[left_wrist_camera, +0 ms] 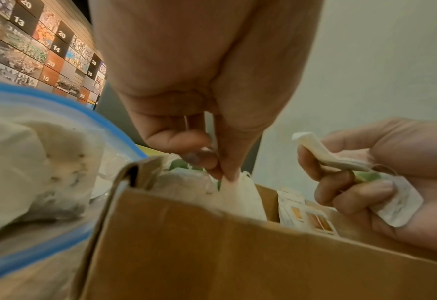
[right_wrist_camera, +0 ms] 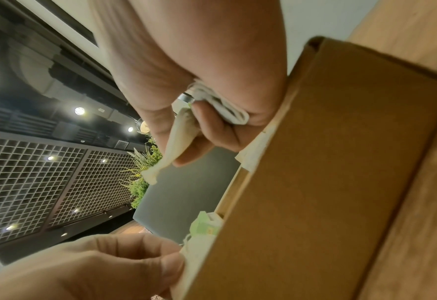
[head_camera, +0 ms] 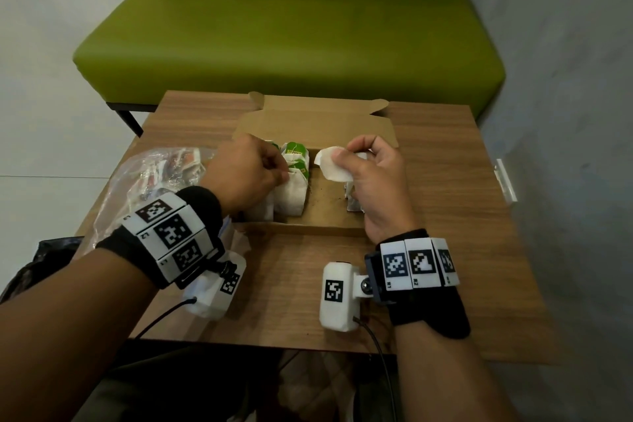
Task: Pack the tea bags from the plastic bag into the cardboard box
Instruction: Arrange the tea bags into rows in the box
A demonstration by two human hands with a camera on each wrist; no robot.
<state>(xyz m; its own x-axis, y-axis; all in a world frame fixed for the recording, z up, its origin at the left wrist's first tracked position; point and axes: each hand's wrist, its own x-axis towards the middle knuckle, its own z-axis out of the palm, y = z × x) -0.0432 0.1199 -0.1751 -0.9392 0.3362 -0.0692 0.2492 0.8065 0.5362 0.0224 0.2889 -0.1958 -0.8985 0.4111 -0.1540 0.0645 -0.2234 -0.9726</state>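
My left hand (head_camera: pixel 245 171) pinches a standing tea bag (head_camera: pixel 291 193) inside the open cardboard box (head_camera: pixel 318 127). My right hand (head_camera: pixel 373 178) grips loose tea bags (head_camera: pixel 334 164) above it. The plastic bag (head_camera: pixel 150 178) lies left of the box.

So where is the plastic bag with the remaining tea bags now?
In the head view the plastic bag lies on the wooden table, on the left side, just left of the cardboard box and beside the left hand.

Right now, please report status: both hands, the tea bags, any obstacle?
Left hand pinches a tea bag standing in the cardboard box. Right hand holds tea bags above the box. Plastic bag left, not empty. Box middle free.
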